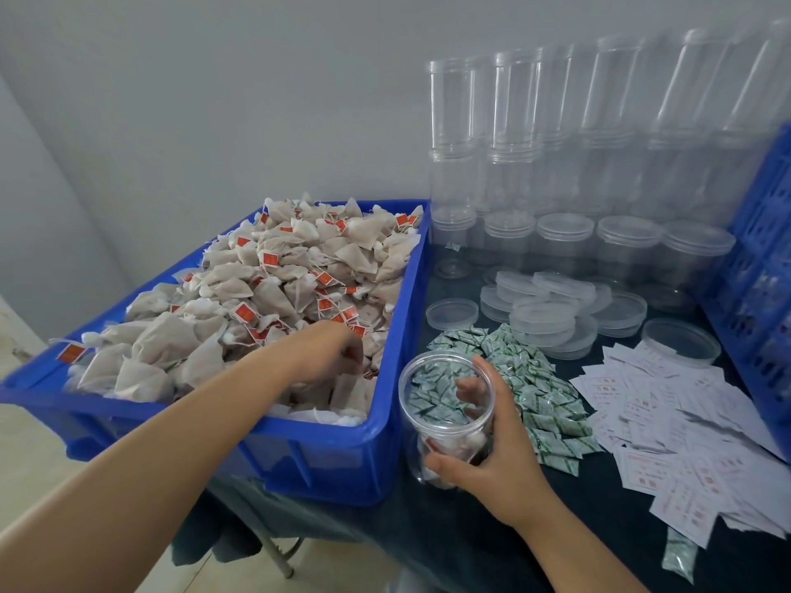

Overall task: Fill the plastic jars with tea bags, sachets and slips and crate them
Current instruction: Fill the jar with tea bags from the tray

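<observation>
Right hand (488, 460) wraps a clear plastic jar (447, 415), fingers curled round its far side, thumb across the near wall; jar stands tilted on the dark desk (449, 545) just beside the blue bin (342, 455), a few tea bags at its bottom. Left hand (329, 353) reaches into the bin's heap of tea bags (257, 293), fingers bent down and bunched among them; whether they pinch one, cannot tell. Green sachets (535, 391) lie behind the jar, white slips (685, 430) to their right. Loose lids (543, 310) and stacked empty jars (513, 122) stand against the wall; blue crate (762, 271) at far right
</observation>
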Demonstrator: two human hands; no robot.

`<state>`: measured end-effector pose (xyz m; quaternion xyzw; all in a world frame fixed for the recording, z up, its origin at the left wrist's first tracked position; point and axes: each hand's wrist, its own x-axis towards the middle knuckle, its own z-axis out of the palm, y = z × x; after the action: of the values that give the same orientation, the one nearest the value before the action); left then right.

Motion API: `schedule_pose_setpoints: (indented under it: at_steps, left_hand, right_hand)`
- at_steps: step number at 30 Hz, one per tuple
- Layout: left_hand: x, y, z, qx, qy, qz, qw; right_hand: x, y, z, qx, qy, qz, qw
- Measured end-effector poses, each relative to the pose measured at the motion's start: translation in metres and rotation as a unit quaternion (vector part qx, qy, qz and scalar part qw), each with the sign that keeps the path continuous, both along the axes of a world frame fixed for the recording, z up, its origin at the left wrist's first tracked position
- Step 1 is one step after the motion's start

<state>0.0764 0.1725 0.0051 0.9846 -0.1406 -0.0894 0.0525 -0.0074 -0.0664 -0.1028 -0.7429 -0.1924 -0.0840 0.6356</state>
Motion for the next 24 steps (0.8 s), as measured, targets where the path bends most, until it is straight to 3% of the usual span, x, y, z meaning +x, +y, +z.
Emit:
schedule_pose_setpoints:
  at_steps: [8, 16, 20, 24]
  left_hand:
    - [-0.011, 0.002, 0.028, -0.082, -0.026, 0.019, 0.996]
    - [-0.036, -0.015, 0.107, -0.092, -0.15, -0.028, 0.984]
    - [-0.055, -0.04, 0.137, -0.178, -0.13, -0.073, 0.973]
    - [-0.069, -0.065, 0.142, -0.185, -0.111, -0.129, 0.968]
  right_hand:
    - [-0.001, -0.001, 0.002, 0.005, 0.001, 0.004, 1.0]
    - [0.0, -0.001, 0.0, 0.005, 0.004, 0.005, 1.0]
    - [0.001, -0.001, -0.001, 0.004, 0.003, 0.004, 1.0]
    - [0.002, -0.001, -0.003, -0.001, 0.007, -0.002, 1.0]
